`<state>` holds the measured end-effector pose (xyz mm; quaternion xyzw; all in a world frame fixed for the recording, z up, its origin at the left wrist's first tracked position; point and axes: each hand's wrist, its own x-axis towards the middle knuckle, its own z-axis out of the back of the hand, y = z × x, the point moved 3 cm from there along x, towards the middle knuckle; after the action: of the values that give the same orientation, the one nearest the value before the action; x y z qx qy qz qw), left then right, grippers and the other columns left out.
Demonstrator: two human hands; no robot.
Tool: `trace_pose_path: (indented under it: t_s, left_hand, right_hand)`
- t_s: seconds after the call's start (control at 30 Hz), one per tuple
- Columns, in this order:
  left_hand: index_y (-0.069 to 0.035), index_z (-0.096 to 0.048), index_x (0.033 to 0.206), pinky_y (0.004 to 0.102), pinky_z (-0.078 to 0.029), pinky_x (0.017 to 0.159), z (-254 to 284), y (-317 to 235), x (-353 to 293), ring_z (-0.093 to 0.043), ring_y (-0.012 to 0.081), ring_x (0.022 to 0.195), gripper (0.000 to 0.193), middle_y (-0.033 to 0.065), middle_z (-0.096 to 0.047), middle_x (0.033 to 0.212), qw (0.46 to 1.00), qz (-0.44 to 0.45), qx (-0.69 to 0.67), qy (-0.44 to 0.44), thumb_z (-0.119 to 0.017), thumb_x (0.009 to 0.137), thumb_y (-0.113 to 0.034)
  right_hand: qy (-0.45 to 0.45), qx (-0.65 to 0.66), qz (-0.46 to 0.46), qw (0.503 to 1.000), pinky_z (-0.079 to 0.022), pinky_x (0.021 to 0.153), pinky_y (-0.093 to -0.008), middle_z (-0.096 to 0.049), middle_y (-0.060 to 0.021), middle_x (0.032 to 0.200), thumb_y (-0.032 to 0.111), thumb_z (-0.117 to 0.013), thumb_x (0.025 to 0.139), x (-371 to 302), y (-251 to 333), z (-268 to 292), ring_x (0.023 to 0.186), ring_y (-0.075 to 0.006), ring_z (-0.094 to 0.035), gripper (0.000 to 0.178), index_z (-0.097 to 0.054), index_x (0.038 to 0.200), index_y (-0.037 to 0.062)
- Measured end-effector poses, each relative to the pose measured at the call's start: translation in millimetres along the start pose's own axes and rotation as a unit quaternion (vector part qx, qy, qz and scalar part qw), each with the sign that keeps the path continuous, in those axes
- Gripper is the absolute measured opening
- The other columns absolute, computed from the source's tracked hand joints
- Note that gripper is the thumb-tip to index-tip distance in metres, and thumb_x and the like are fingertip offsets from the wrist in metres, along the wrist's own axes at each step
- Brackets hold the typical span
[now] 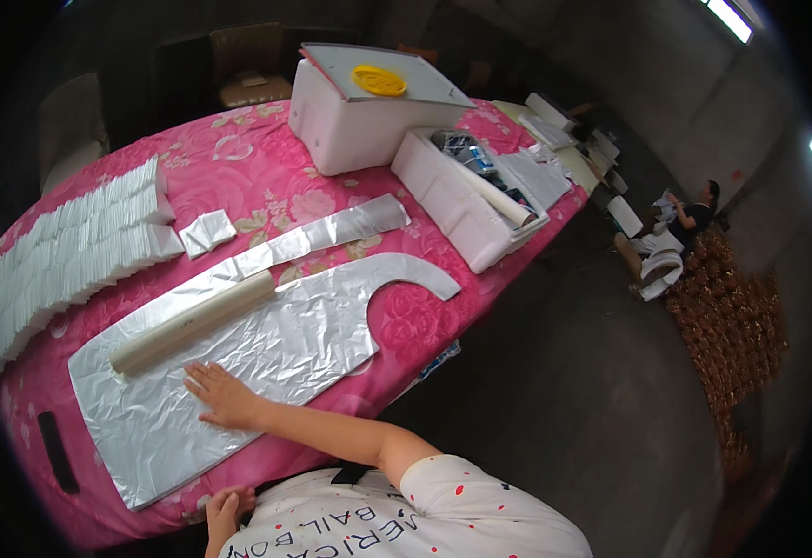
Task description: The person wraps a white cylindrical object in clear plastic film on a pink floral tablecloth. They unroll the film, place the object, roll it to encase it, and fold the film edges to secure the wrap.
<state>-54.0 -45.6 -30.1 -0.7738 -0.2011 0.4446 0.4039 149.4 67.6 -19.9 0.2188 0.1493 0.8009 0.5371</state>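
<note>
Tablecloth (229, 149) in pink floral print underlies a crinkled silvery sheet (308, 325), notched in a curve at right, on which a pale tube (192, 322) lies obliquely and the right hand (226, 398) rests palm down, fingers apart. The left hand (229, 505) sits by the near edge, fingers bent (whether they grip anything, one cannot tell). Folded white packets (71, 265) stand in rows at left and two white foam boxes (332, 130) toward the far side, while across the dark floor (555, 372) at right a seated person (692, 221) is near a reddish-brown heap (727, 325), with bright windows (730, 19) beyond.
</note>
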Motion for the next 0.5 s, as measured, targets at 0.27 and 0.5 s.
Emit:
trace_pose_path:
  t_s: [0.27,0.5]
  left_hand:
    - [0.005,-0.055,0.110,0.0313,-0.049,0.083,25,40,-18,-0.059,0.0219,0.096,0.029,0.0162,-0.060,0.107,0.994,0.050,-0.088,-0.039,-0.056,0.087,-0.013]
    - [0.005,-0.056,0.107,0.0313,-0.051,0.078,29,35,-22,-0.062,0.0197,0.091,0.032,0.0160,-0.063,0.103,0.997,0.039,-0.045,-0.050,-0.059,0.083,-0.016]
  right_hand:
    - [0.092,0.073,-0.019,0.993,-0.007,0.111,-0.0460,-0.008,-0.0238,0.147,0.039,-0.057,0.081,-38,67,-20,0.138,-0.0348,-0.006,0.081,-0.019,0.139,-0.0018]
    - [0.218,0.181,0.045,0.958,-0.005,0.109,-0.0512,-0.010,-0.0246,0.146,0.038,-0.053,0.081,-72,119,-40,0.138,-0.0368,-0.004,0.080,-0.017,0.140,-0.0016]
